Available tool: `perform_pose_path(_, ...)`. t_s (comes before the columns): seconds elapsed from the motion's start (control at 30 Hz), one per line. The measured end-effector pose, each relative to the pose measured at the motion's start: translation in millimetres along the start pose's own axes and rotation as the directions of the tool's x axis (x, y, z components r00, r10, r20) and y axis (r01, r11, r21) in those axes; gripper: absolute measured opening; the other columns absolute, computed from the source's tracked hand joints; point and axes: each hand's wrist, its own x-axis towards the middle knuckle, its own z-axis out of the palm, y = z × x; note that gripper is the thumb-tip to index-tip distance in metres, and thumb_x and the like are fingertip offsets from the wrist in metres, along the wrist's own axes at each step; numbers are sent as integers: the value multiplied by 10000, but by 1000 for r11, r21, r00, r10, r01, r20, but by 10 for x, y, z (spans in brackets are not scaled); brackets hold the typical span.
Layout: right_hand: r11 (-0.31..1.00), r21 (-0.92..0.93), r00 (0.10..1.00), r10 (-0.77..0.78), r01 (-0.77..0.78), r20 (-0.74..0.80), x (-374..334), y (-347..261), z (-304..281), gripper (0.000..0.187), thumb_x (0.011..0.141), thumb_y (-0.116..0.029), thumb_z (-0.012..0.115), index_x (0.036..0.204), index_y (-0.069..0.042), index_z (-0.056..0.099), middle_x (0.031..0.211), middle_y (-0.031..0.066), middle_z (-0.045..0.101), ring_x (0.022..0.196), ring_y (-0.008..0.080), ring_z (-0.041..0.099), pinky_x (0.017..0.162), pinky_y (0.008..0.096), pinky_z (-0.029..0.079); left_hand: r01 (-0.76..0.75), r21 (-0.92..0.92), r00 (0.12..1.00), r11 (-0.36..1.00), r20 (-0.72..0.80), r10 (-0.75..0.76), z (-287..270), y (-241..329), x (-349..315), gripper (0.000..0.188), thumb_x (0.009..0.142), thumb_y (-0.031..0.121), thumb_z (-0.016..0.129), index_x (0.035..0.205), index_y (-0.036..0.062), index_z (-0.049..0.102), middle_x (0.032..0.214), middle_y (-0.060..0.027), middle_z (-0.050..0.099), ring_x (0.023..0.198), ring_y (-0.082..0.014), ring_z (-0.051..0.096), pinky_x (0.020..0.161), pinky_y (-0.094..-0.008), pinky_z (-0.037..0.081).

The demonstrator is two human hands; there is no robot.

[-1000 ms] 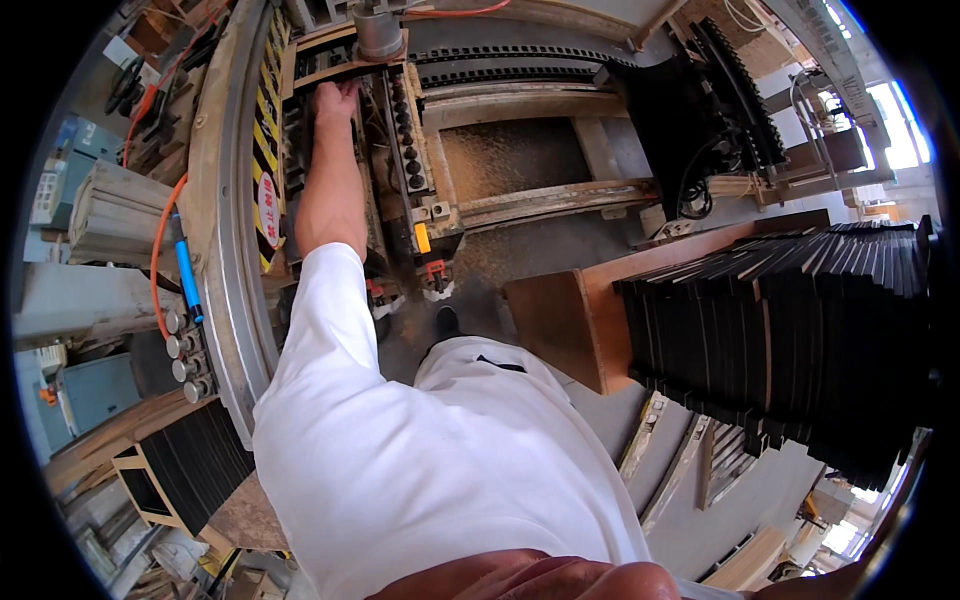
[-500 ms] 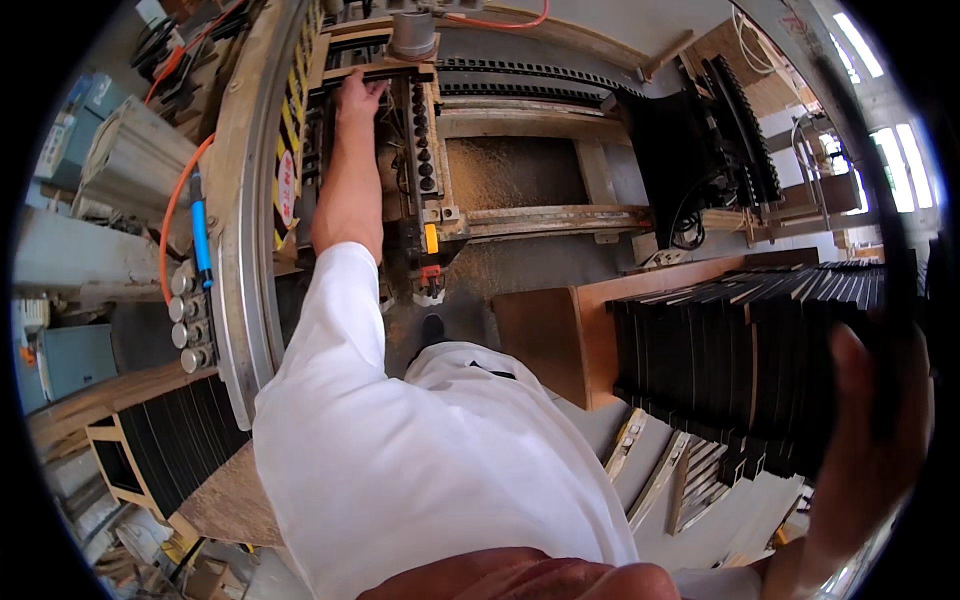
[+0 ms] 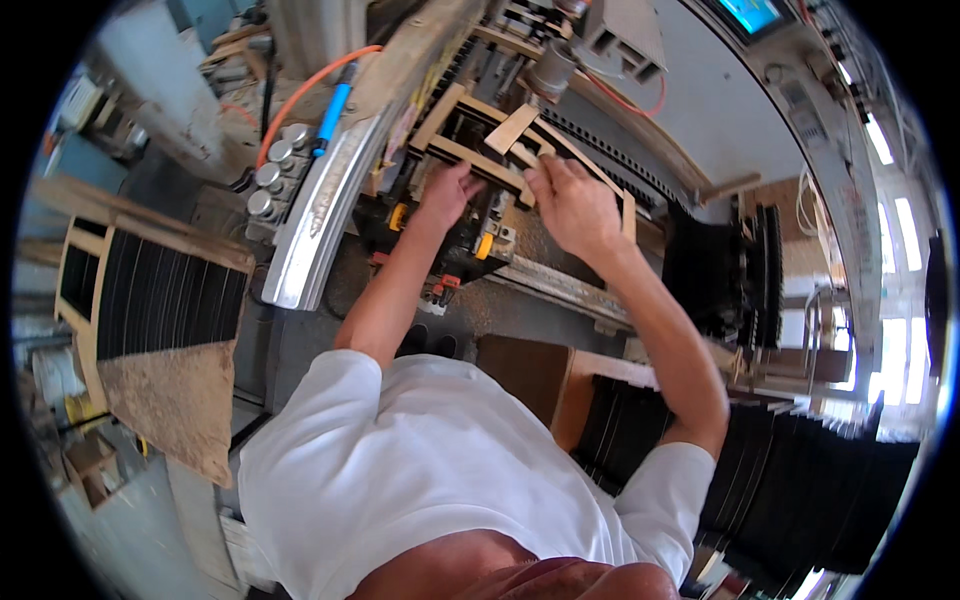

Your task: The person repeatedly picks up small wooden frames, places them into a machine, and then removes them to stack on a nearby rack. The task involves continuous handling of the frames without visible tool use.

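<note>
Nearest the viewer, both forearms reach up from a white shirt [image 3: 420, 470] to the machine bed. At the left hand [image 3: 447, 193], curled fingers close on the near rail of a wooden frame [image 3: 478, 160]; the right hand [image 3: 572, 205], fingers bent, rests on the frame's right end, grip uncertain. Beyond the fingertips lies a loose wooden strip [image 3: 512, 128], then a grey cylinder [image 3: 553, 68].

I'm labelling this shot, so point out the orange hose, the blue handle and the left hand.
orange hose [image 3: 300, 95], head view, mid-curve.
blue handle [image 3: 333, 112], head view, middle.
left hand [image 3: 447, 195], head view, back of hand.
</note>
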Motion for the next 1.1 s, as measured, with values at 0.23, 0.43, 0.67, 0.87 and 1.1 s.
perform_pose_path(0.23,990,35,982,-127,133,-138,414,219,1240,324,903,-337,593,1023,-36,601,839,164,613,761,348,641,599,448,526,-36,-11,992,999,118,37,-68,6,-413,321,873,-3,492,1189,49,497,1168,-111,580,1064,-258,592,969,-433,471)
perform_pose_path(0.43,981,70,982,-173,179,-81,371,335,1600,443,868,-370,627,1186,-62,594,1037,178,631,963,362,600,843,469,469,-71,-59,993,996,86,76,-13,-27,-458,360,872,-2,493,1228,52,493,1162,-106,576,1047,-236,592,899,-396,500)
perform_pose_path(0.67,932,228,958,-286,281,-12,198,620,1500,424,818,-167,674,1216,-63,575,975,171,662,893,365,612,815,449,487,-161,-48,987,986,-31,160,-37,-192,-490,231,950,46,494,1179,17,514,1151,-125,596,1060,-270,595,950,-427,495)
perform_pose_path(0.87,932,217,955,-271,291,-120,673,638,1747,419,807,-122,653,1209,-52,560,892,163,636,896,373,588,793,458,467,-152,93,983,984,-93,161,-92,-245,-1303,303,966,39,481,1264,-9,470,1284,-151,536,1180,-277,545,1027,-419,456)
perform_pose_path(1.1,972,83,976,-215,218,-45,1004,882,2062,426,807,-115,640,1229,-128,582,952,131,661,940,340,590,837,444,463,-16,193,995,981,-89,34,-411,-155,-2654,380,966,100,519,1328,12,440,1319,-130,534,1216,-270,533,1006,-411,468)
